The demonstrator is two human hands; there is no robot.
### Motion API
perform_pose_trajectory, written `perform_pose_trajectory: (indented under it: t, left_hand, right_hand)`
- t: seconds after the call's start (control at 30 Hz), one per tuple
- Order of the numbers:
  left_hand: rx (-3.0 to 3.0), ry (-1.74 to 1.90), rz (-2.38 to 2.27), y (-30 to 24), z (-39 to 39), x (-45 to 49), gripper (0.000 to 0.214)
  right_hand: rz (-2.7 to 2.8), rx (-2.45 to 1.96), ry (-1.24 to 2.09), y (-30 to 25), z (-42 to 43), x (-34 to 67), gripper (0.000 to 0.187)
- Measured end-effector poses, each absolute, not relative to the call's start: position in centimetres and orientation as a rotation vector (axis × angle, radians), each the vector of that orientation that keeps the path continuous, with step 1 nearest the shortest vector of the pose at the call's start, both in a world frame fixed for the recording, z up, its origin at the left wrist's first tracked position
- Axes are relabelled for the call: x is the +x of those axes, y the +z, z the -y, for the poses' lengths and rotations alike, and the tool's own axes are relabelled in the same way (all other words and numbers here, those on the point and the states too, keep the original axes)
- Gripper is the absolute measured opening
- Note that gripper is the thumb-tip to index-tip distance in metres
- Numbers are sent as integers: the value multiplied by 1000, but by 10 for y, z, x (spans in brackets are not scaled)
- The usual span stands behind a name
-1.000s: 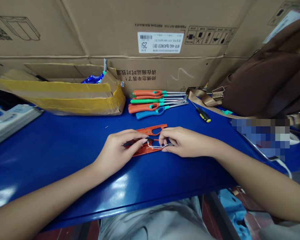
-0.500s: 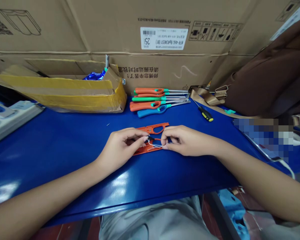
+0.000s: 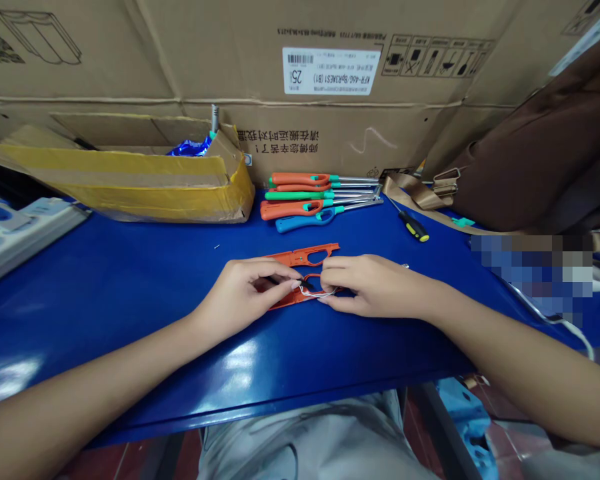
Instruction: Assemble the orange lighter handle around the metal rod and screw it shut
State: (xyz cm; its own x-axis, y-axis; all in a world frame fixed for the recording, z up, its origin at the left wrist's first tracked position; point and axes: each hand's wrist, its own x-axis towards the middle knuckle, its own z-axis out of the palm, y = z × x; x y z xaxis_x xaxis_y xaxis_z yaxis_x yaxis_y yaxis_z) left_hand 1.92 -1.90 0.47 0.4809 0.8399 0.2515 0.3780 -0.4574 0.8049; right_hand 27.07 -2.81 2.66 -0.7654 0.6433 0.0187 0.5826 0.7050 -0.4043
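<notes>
My left hand [image 3: 247, 287] pinches a small black part [image 3: 307, 283] between thumb and fingertips. Thin white wires [image 3: 314, 294] run from that part toward my right hand [image 3: 373, 285], whose closed fingers hold them. Beneath both hands lies one orange lighter shell half [image 3: 291, 298], partly covered by my fingers. The other orange shell half [image 3: 293, 257], with a trigger loop, rests just behind it on the blue table [image 3: 180, 393]. A small shiny bit [image 3: 405, 266] shows behind my right wrist; its kind is unclear.
Several long-necked lighters [image 3: 300, 210] lie at the back. Right of them is a black-and-yellow screwdriver [image 3: 414, 227]. A taped cardboard box [image 3: 180, 197] and a white power strip [image 3: 25, 233] stand left. A brown bag [image 3: 520, 147] and a blurred-out device [image 3: 530, 297] are right.
Both hands have shifted slightly to the right with the black part. My right fingers have curled over the wires, which bunch closer together. The shiny bit now shows behind my right wrist.
</notes>
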Motion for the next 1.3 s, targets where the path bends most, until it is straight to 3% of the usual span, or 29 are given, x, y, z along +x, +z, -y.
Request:
perform_pose_trajectory:
  t: [0.33,1.0,1.3]
  left_hand:
    - [2031,847,-1007,6,19,19,17]
    - [2087,865,-995,6,17,16,16]
    - [2101,957,-1029,6,19,16,15]
  right_hand:
    - [2797,-947,516,26,26,272,8]
    - [2560,-742,1153,31,13,287,7]
    - [2562,-759,1184,32,12,288,5]
